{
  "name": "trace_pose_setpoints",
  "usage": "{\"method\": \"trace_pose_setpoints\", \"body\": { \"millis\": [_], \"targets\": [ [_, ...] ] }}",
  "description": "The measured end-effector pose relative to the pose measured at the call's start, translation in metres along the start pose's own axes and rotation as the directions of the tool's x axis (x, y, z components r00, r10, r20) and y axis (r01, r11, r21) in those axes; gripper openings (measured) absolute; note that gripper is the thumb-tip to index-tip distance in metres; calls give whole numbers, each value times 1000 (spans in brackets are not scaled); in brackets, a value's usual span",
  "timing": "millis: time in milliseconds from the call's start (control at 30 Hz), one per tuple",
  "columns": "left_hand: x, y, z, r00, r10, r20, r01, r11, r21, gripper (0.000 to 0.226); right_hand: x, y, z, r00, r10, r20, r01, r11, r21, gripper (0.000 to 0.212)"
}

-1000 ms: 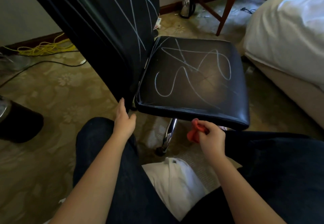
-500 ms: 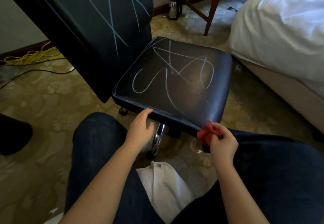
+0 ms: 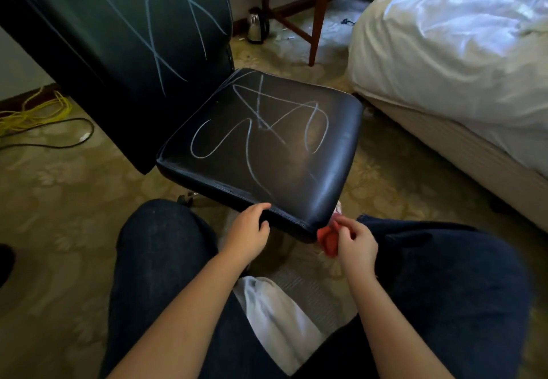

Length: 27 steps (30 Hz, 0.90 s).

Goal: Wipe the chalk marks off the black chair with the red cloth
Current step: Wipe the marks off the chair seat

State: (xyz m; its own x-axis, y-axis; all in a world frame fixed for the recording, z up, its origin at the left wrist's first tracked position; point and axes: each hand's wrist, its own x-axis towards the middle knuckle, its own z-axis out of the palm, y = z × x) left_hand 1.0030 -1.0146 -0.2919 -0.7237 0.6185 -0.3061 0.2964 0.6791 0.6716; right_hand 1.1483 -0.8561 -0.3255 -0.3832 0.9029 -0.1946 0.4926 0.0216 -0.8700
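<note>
We are noting a white-covered bed (image 3: 444,52) lying at far right. The black chair (image 3: 296,171) is standing at centre, backrest rising at far left. Chalk marks (image 3: 258,129) are looping across the seat and crossing the backrest, unwiped. Our left hand (image 3: 247,230) is gripping the seat's near edge, fingers curling over it. Our right hand (image 3: 354,245) is pinching the bunched red cloth (image 3: 327,241) just beside the seat's near right corner; we cannot tell whether cloth and seat are touching.

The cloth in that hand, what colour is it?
Red; the cloth shows best in the head view.
</note>
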Motion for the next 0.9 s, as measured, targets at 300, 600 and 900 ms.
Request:
{"method": "trace_pose_setpoints", "body": {
  "millis": [300,600,900],
  "targets": [
    [-10,-28,5,997,30,75,-38,994,98,46,-22,5,40,980,170,108,-121,925,-361,36],
    [-8,-23,27,985,99,139,-145,915,377,56,-21,-19,45,987,-27,156,66,967,-248,31],
    [-8,-13,39,985,-8,173,-89,836,542,65,-23,-2,41,973,230,39,-218,957,-194,16]
  ]
}}
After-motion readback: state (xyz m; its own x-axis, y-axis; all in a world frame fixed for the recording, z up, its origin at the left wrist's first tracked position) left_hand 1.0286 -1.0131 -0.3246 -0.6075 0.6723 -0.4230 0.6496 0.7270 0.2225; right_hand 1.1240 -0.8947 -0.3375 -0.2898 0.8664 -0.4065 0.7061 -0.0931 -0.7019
